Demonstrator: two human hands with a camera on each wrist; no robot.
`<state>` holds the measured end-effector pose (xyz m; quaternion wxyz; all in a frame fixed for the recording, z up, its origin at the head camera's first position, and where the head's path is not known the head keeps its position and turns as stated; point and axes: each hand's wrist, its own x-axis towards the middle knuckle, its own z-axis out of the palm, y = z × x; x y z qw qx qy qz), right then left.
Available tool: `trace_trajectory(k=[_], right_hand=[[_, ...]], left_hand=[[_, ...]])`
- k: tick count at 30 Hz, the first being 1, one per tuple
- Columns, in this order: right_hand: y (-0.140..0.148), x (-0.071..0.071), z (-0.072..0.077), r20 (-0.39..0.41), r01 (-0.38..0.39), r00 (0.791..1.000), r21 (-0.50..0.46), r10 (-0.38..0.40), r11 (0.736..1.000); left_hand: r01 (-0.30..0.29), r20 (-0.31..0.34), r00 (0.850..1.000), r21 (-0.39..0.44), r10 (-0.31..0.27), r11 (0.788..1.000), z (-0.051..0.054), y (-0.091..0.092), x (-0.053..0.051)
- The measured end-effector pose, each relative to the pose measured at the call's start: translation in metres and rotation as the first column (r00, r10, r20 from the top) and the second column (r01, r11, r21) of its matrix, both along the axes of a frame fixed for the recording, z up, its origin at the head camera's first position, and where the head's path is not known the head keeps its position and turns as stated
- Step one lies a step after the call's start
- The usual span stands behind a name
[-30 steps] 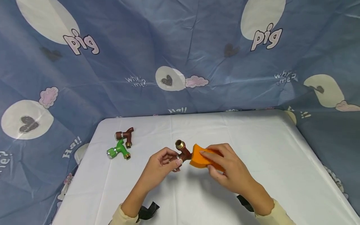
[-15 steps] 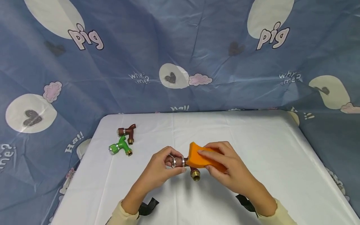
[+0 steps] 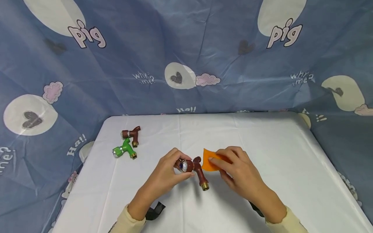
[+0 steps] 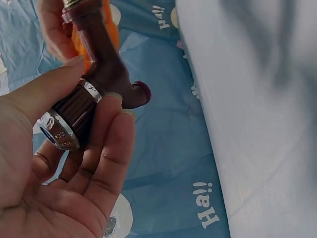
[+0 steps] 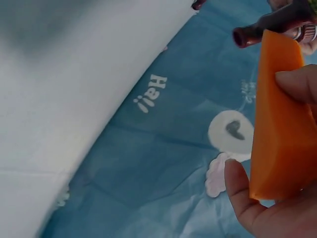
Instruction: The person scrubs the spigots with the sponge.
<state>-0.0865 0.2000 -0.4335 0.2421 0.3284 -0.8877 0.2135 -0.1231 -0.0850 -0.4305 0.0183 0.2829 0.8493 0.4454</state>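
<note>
My left hand [image 3: 167, 170] grips a brown faucet [image 3: 199, 171] by its ribbed knob, above the table. In the head view its brass threaded end points down toward me and the spout sits near the sponge. The left wrist view shows thumb and fingers around the faucet's [image 4: 106, 64] knob with its silver cap. My right hand [image 3: 244, 173] holds an orange sponge [image 3: 210, 160] just right of the faucet. In the right wrist view the sponge [image 5: 280, 124] is held between thumb and fingers, close to the faucet [image 5: 277, 22]; whether they touch I cannot tell.
A second brown faucet [image 3: 134, 136] and a green faucet [image 3: 125, 149] lie at the left of the white-covered table [image 3: 262, 136]. Behind it hangs a blue printed cloth [image 3: 233, 64]. A black strap [image 3: 155, 212] sticks out near the left wrist.
My left hand has turned the faucet, so its brass end swung from pointing up to pointing down toward me. The sponge first covered part of the faucet and now stands to its right.
</note>
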Motion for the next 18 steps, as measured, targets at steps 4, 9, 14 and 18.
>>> trace_trajectory(k=[4,9,14,18], right_hand=[[0.003,0.002,0.003,0.070,0.010,0.998,-0.063,-0.005,0.998],[-0.006,0.009,0.008,0.092,-0.052,0.994,-0.129,0.064,0.990],[-0.021,0.012,0.007,0.002,-0.128,0.991,-0.174,0.131,0.976],[-0.028,0.011,0.008,-0.035,-0.146,0.989,-0.219,0.142,0.965]], left_hand=[[-0.004,-0.063,0.998,0.010,0.005,1.000,0.002,0.000,-0.002],[0.013,-0.080,0.997,0.021,-0.012,1.000,0.002,0.001,-0.004],[0.014,-0.074,0.997,0.042,-0.011,0.999,0.001,0.003,-0.002],[0.016,-0.108,0.994,0.067,-0.008,0.998,0.001,0.005,-0.001]])
